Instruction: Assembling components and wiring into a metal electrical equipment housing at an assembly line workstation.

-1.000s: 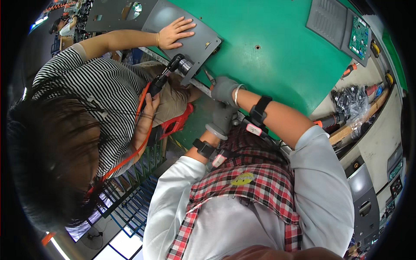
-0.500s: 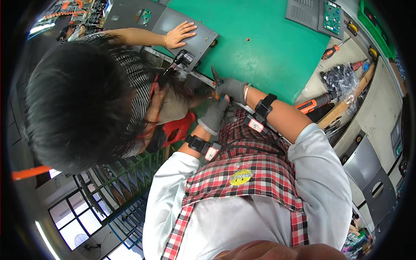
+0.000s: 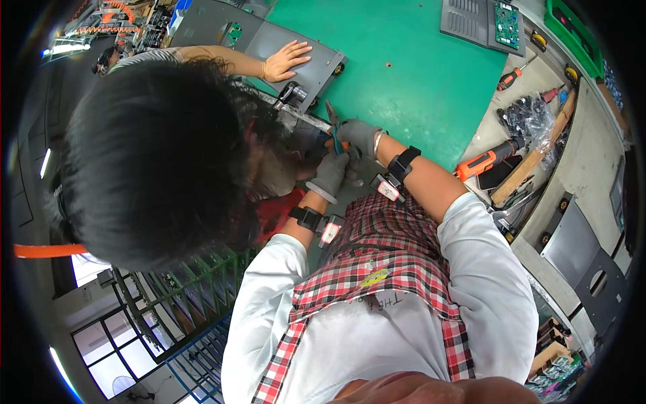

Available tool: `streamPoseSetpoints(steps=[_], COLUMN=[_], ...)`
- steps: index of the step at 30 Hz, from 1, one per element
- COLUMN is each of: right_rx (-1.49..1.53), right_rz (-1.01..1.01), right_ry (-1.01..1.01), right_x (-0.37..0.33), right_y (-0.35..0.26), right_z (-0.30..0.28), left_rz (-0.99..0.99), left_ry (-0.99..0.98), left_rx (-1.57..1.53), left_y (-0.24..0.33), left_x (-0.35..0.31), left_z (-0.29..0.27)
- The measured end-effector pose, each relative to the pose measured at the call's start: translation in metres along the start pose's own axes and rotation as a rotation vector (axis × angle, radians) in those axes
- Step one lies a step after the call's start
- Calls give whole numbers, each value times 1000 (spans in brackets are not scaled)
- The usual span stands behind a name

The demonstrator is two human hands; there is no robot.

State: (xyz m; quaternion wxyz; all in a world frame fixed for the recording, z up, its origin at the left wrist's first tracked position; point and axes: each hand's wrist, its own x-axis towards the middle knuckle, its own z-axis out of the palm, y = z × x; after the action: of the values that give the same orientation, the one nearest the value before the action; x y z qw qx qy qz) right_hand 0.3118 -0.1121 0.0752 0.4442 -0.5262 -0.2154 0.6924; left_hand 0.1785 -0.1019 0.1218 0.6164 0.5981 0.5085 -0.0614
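Note:
In my gloved right hand (image 3: 360,137), at the edge of the green work surface, is a pair of pliers (image 3: 332,114). Its dark jaws point up and away, and its blue-and-orange handles come down towards my other hand. My gloved left hand (image 3: 330,174) is just below, fingers curled in close to the handle ends. What those fingers hold is hidden. Beyond the pliers lies a grey metal panel (image 3: 279,46) with a black cylindrical part (image 3: 293,93) at its near edge. A co-worker's bare hand (image 3: 286,62) rests flat on the panel.
The co-worker's head (image 3: 161,165) leans in at the left. To the right are an orange-and-black power tool (image 3: 486,161), a screwdriver (image 3: 509,79), a wooden strip (image 3: 531,161) and a bag of dark parts (image 3: 528,121). A green circuit board (image 3: 507,25) sits at the far right.
The co-worker's head has moved right, over the panel's near side. My left hand has come up slightly towards the pliers; my right hand keeps its hold on them.

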Motion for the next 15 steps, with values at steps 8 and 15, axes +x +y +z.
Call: streamPoseSetpoints(steps=[8,15], right_rx=[619,495], right_rz=[-14,-181], right_ry=[-137,-142], right_x=[9,23], right_y=[11,17], right_z=[-4,-3], left_rz=[527,201], left_ry=[144,16], left_rx=[436,-290], left_y=[-42,-55], left_x=[26,38], left_z=[-15,-19])
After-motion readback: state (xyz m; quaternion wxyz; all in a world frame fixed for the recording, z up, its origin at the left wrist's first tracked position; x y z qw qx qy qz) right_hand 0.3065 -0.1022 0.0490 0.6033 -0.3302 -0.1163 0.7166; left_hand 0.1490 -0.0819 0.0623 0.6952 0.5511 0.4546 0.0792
